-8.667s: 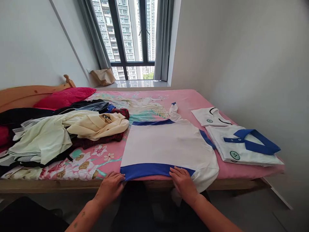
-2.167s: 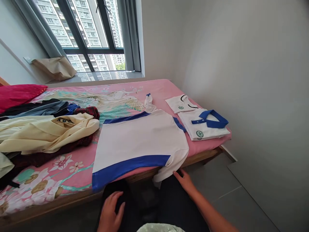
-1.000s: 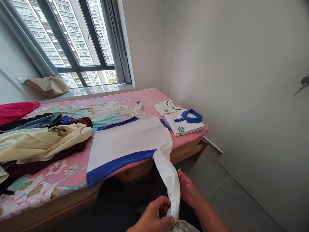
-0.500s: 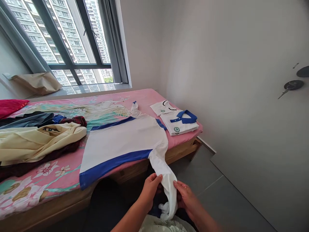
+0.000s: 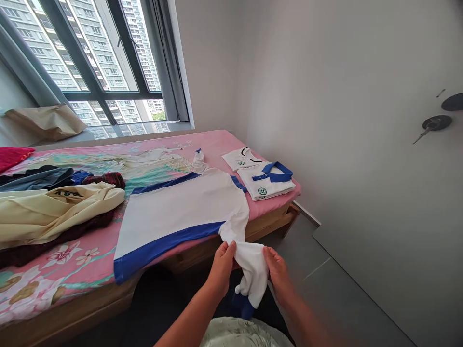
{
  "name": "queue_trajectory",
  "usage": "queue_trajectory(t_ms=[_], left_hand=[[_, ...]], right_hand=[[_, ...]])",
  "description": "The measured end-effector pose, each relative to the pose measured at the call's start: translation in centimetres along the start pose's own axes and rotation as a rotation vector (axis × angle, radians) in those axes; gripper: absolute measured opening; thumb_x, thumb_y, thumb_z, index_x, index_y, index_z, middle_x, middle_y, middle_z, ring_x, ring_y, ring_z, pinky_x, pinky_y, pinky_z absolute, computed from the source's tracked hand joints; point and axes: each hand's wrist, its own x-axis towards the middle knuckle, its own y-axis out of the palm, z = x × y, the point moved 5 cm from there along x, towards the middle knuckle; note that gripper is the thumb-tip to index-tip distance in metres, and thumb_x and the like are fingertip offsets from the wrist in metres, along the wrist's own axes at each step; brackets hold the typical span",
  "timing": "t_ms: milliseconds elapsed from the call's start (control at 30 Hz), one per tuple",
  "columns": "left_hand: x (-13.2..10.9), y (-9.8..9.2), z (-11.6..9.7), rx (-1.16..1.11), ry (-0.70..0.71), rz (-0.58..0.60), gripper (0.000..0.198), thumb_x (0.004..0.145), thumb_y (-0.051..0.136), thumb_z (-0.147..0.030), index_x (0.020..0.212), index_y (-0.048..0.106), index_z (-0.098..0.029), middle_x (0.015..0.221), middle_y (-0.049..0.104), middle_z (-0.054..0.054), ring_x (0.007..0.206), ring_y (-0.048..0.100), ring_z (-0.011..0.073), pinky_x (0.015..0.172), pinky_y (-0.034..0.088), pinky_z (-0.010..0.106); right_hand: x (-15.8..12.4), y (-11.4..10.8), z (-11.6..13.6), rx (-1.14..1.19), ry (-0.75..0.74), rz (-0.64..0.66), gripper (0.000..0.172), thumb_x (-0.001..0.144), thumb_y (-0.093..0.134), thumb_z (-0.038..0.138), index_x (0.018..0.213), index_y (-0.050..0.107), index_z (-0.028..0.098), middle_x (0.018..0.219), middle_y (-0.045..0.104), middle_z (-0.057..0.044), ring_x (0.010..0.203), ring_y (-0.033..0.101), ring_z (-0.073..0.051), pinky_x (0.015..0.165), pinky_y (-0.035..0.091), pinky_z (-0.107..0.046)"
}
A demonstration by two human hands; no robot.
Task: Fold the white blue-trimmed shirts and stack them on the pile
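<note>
A white long-sleeved shirt (image 5: 184,202) with blue side panels lies spread face down or flat on the bed, its near sleeve hanging past the edge. My left hand (image 5: 222,265) pinches one side of that sleeve (image 5: 253,267). On the sleeve's other side, my right hand (image 5: 278,270) grips the fabric, so it is stretched between both hands. Below them the sleeve droops to its blue cuff (image 5: 243,305). The far sleeve (image 5: 199,159) rests on the bed, also with a blue cuff.
Folded white polo shirts (image 5: 267,180), one with a blue collar, lie at the bed's right corner. A heap of clothes with a cream garment (image 5: 61,212) covers the left. The bed (image 5: 213,144) has a wooden frame. A door handle (image 5: 432,126) is at right.
Both hands have risen with the sleeve and moved slightly apart. The fabric between them is now pulled wide, and the blue cuff shows hanging underneath.
</note>
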Motion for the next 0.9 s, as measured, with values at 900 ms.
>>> queue_trajectory(t_ms=[900], left_hand=[[0.7,-6.7,8.7,0.105,-0.364,-0.055,0.031,0.063,0.075,-0.033,0.081,0.055,-0.016,0.048,0.051,-0.006,0.038,0.043,0.0050,0.046,0.043,0.021]], right_hand=[[-6.6,-4.1,-4.2,0.111,0.544,0.355,0.049,0.064,0.073,0.041,0.101,0.063,0.011,0.088,0.069,-0.009,0.071,0.061,-0.016,0.065,0.044,-0.023]])
